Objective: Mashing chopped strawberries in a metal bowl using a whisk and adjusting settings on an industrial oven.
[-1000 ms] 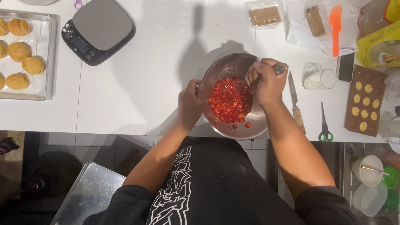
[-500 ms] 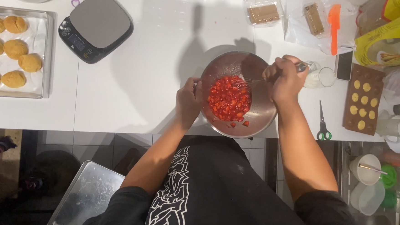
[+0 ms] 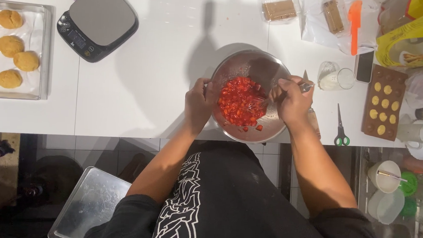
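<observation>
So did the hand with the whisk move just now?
Yes. The right hand swung from the bowl's right rim, near the glass, back in over the red pieces.

The mixing bowl [image 3: 269, 129] is shiny, smooth metal, its chopped red filling [image 3: 239, 101] wet and glossy. The tabletop [image 3: 140, 105] is smooth matt white; the scale [image 3: 98, 21] has a brushed metal top.

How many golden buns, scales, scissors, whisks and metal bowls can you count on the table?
Golden buns: 7
Scale: 1
Scissors: 1
Whisk: 1
Metal bowl: 1
Total: 11
</observation>
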